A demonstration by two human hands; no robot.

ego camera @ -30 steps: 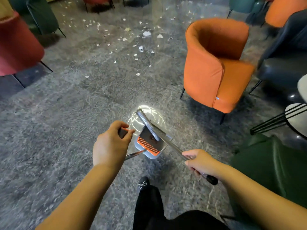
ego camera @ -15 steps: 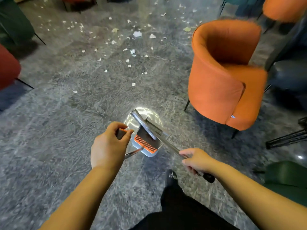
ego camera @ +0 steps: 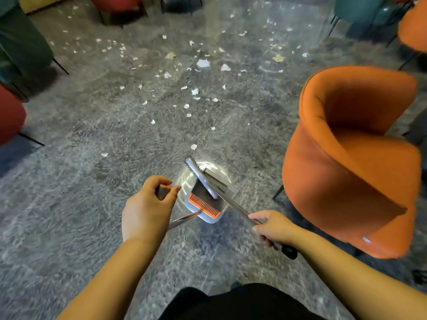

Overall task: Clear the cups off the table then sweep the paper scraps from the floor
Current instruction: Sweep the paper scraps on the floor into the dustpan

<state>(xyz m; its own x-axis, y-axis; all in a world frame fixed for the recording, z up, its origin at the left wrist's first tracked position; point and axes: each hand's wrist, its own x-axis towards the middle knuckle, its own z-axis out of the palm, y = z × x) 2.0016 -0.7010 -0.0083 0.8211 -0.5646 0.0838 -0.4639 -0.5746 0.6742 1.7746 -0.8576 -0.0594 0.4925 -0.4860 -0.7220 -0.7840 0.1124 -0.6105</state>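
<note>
My left hand [ego camera: 145,210] grips the top of the dustpan handle, a grey grip with an orange edge. The grey dustpan [ego camera: 205,204] with an orange comb edge hangs low in front of me. My right hand [ego camera: 272,226] holds the metal broom handle near its black end. The broom head [ego camera: 201,177] lies across the dustpan's mouth. Many white paper scraps [ego camera: 195,91] lie scattered over the grey floor ahead, the nearest one [ego camera: 193,147] just beyond the broom head. No cups are in view.
An orange armchair [ego camera: 351,162] stands close on the right. A red chair [ego camera: 9,114] and a dark green chair [ego camera: 20,40] are at the left edge. More chairs line the far side, among them a teal one [ego camera: 360,10]. My dark trouser leg [ego camera: 231,301] is at the bottom.
I have walked forward: the paper scraps and the orange armchair are nearer and lower in view. Both hands keep the same hold on dustpan and broom.
</note>
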